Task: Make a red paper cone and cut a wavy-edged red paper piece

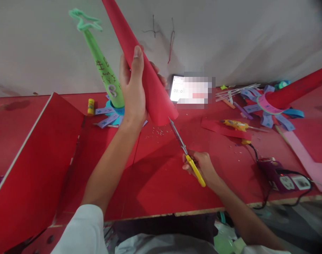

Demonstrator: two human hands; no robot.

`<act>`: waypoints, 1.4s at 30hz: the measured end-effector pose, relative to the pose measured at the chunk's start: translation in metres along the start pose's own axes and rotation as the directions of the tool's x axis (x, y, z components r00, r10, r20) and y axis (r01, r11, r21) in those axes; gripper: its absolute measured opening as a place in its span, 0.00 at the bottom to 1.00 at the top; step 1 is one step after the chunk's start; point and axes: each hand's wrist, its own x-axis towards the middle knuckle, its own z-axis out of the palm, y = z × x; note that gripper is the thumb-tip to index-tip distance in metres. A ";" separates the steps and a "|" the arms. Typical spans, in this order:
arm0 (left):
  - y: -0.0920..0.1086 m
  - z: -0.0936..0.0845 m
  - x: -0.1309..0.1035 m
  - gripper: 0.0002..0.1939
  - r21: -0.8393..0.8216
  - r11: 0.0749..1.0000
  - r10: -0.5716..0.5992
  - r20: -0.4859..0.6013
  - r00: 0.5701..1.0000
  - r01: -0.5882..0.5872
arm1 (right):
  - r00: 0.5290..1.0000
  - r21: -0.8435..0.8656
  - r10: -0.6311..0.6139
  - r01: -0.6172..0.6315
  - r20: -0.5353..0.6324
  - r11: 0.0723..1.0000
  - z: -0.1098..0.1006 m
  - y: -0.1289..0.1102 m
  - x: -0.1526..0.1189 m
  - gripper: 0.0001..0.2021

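A long red paper cone point(150, 84) is raised above the table, tilted with its wide end toward the lower right. My left hand point(135, 77) is wrapped round it, thumb on the front and fingertips showing behind its right side. My right hand point(200, 167) grips yellow-handled scissors point(194, 169) below and to the right of the cone. The scissors point up and left, and their tip meets the cone's lower rim. Whether the blades hold any paper is too small to tell.
A green cone point(101, 65) with a blue base and a glue stick point(90, 107) are at the left, beside an upright red board point(31, 162). A phone point(176, 88), glue gun point(236, 125), another red cone point(295, 90) and a purple box with cables point(275, 173) are at the right.
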 end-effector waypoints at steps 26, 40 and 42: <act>0.004 0.007 -0.009 0.12 0.071 0.997 0.016 -0.010 1.000 -0.015 | 0.999 -0.086 -0.047 0.048 0.009 0.995 -0.003 -0.002 0.004 0.32; 0.004 0.007 -0.010 0.16 0.051 0.999 0.012 -0.024 1.000 -0.011 | 0.998 -0.125 -0.031 0.024 -0.057 0.992 -0.003 0.001 0.000 0.30; 0.003 0.008 -0.010 0.09 0.042 0.996 0.076 -0.021 0.997 -0.075 | 0.996 -0.140 -0.051 0.040 -0.075 0.989 -0.003 0.000 0.000 0.30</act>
